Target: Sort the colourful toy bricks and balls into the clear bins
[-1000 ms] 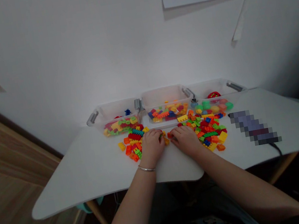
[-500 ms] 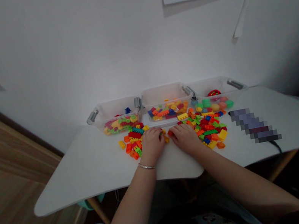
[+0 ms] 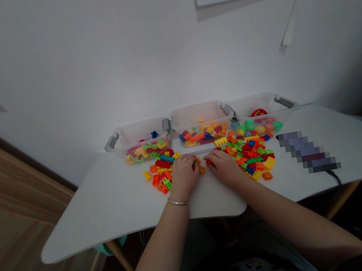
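Observation:
My left hand [image 3: 185, 176] is closed, its fingers curled at the middle of the table. Yellow-orange toy building blocks [image 3: 201, 168] show at its fingertips, partly hidden behind the fingers. Across a small gap, my right hand [image 3: 224, 168] pinches a red toy building block [image 3: 208, 162], mostly covered by the fingers. Beside the left hand lies a loose pile of coloured blocks [image 3: 161, 169]. A larger pile of mixed blocks [image 3: 254, 160] spreads to the right of the right hand.
Along the wall stand three clear plastic bins: a left bin [image 3: 138, 131] and a middle bin [image 3: 194, 113] with blocks, and a right bin [image 3: 289, 112] with round coloured toys. A blurred-out device [image 3: 306, 151] with a cable lies right on the white table [image 3: 110, 208].
My right hand has shifted very slightly to the right with the red block, widening the gap between the hands. The left hand stays in place.

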A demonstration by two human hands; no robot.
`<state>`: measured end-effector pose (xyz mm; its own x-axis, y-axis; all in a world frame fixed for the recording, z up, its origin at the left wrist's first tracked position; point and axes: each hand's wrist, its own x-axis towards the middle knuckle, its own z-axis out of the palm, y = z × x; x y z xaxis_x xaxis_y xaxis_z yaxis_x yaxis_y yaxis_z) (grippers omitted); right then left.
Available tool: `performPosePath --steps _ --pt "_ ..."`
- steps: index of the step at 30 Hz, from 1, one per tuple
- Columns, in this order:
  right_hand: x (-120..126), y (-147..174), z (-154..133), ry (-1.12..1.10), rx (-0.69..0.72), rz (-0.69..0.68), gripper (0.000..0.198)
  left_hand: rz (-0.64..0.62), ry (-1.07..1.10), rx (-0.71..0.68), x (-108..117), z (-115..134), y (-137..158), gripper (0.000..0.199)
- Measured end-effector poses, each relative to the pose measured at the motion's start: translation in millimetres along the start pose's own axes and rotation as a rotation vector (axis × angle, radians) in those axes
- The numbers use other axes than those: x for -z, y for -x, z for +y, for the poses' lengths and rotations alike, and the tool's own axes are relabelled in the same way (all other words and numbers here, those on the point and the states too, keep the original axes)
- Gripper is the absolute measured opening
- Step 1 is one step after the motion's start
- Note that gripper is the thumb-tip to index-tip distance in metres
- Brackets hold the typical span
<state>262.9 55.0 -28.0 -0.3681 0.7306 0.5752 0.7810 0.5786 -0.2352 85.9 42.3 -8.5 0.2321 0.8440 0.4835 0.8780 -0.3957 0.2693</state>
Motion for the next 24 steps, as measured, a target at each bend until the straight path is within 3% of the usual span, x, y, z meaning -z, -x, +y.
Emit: performPosePath --steps 7,10,17,21,24 --pt "28 -30 7 -0.291 -0.218 0.428 0.022 -0.008 0.012 -0.009 3 1 0 0.022" --pt "43 -56 15 -0.360 -0.275 0.530 0.025 -0.004 0.015 -0.006 2 0 0 0.022" --pt "53 -113 38 -0.301 -0.333 0.466 0.021 -0.006 0.010 -0.014 2 -1 1 0.022" --pt "43 -126 43 -0.152 -0.425 0.343 0.023 0.016 0.009 -0.019 0 -3 1 0.021" --pt "38 -127 44 -0.060 -0.408 0.288 0.022 0.011 0.011 -0.019 -1 -3 1 0.021"
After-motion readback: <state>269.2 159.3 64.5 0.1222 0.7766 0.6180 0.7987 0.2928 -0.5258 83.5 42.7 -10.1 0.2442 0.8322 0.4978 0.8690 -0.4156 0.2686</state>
